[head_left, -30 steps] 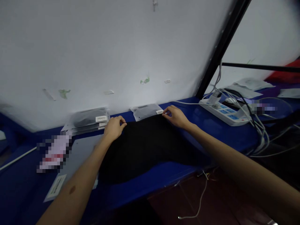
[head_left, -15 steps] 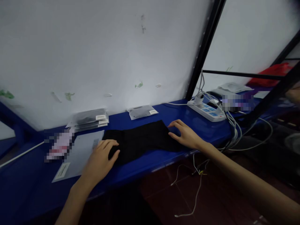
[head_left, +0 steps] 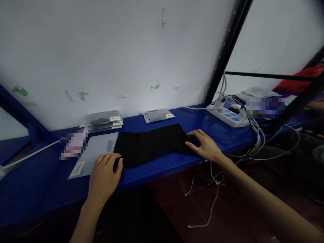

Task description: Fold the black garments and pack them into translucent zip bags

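A folded black cloth [head_left: 152,143] lies flat on the blue table [head_left: 215,130]. My left hand [head_left: 105,173] rests at the cloth's near left corner, fingers stretched out flat over its edge. My right hand [head_left: 206,145] lies on the cloth's right end with fingers spread. Neither hand grips anything. A flat clear plastic bag [head_left: 95,153] with a white label lies just left of the cloth, under my left hand's fingertips.
Small packed bags [head_left: 103,119] are stacked by the white wall, and another bag [head_left: 157,115] lies behind the cloth. A white power strip [head_left: 227,116] with several cables sits at the right. A black post [head_left: 227,50] rises there. Loose cables hang below the table.
Both hands came back from the cloth's far edge toward me. The cloth now lies folded shorter. My left hand slid to the near left corner; my right stays at the right end.
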A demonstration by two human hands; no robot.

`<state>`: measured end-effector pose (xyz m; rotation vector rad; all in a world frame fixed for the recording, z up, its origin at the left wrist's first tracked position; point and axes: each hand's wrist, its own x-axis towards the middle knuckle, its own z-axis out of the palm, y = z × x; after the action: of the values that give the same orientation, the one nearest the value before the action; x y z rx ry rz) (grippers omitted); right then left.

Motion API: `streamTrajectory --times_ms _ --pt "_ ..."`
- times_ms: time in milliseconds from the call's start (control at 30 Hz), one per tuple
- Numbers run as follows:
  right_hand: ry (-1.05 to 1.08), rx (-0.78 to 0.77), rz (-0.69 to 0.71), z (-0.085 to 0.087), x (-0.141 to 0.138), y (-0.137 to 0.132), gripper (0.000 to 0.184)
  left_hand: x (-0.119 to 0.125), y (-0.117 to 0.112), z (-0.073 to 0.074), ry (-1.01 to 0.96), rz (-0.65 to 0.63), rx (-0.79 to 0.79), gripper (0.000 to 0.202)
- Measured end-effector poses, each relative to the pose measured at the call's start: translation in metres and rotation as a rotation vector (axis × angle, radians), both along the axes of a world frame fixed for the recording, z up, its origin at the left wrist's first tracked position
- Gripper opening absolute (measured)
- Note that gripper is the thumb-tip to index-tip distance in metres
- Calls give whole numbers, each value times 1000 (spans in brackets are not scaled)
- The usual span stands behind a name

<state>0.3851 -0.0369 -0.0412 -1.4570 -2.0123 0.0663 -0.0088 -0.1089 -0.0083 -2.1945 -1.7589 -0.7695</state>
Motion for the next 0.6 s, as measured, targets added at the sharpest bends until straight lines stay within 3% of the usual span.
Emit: streamTrajectory --times_ms 600 --pt "25 36 20 -9 8 5 30 1 0 -1 -33 49 -31 26"
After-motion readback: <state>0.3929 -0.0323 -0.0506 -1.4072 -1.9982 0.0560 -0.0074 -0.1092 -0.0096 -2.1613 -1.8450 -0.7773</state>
